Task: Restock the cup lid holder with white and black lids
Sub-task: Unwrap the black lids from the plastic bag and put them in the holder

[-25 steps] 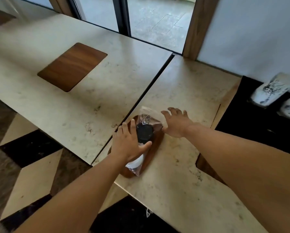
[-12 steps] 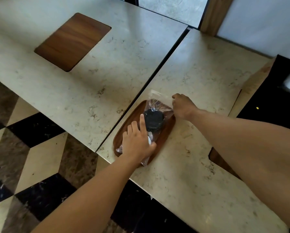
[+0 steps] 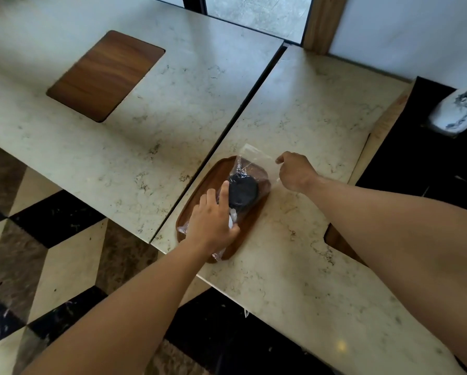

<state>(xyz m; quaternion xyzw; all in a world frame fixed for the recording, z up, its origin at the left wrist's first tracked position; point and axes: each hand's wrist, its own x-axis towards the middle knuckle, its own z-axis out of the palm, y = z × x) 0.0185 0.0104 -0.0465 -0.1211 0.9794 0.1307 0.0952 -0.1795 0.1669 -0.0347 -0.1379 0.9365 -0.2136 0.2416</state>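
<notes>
Clear, crinkled plastic wraps the stock: a transparent bag (image 3: 250, 169) lies along an oval dark-wood tray (image 3: 200, 190) that sits at the near-left corner of the right-hand marble tabletop (image 3: 308, 117), just beside the dark seam dividing it from the neighbouring slab. Inside the bag a stack of round black plastic lids (image 3: 243, 191) shows plainly toward the far end, and a sliver of white lids (image 3: 233, 215) peeks out beneath the left hand (image 3: 213, 226). That hand lies over the near half of the bag, fingers curved around the stack and the forefinger stretched up alongside the black lids; it seems to be pinning the package to the tray so it cannot slide. The right hand (image 3: 294, 171) is at the bag's far, loose end, fingers curled and pinching the free plastic flap, which is pulled taut toward the tabletop's right side. My reading is that the bag is being opened or stretched so the lids can come out; none is out of the wrapping yet, and no lid holder is in view. A rectangular wooden inlay (image 3: 105, 75) sits in the left slab, well apart.
</notes>
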